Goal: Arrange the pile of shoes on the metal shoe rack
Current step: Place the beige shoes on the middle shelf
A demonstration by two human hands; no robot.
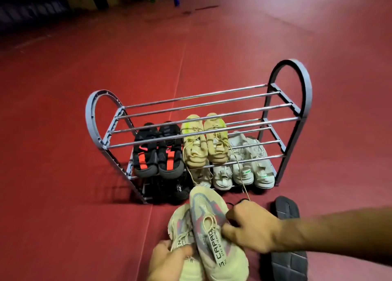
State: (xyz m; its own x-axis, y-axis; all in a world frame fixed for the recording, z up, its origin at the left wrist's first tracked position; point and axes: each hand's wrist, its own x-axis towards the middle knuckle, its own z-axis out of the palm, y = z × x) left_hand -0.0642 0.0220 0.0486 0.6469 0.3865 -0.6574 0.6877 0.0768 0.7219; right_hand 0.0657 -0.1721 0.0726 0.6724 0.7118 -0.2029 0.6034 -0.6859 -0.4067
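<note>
A grey metal shoe rack (199,102) stands on the red floor; its top shelf is bare. The middle shelf holds black-and-red shoes (158,153), beige shoes (204,141) and white shoes (251,162). Below sit black shoes (176,190) and pale shoes (220,174). In front, my left hand (169,261) grips one pale grey-and-pink sneaker (180,225). My right hand (248,227) holds its twin (210,223), which lies partly over the first, toes toward the rack.
Two dark slippers lie sole-up on the floor at the right, one (285,206) beyond my right forearm, the other (289,266) under it. A loose beige lace (241,179) hangs from the rack. Dark furniture stands far behind.
</note>
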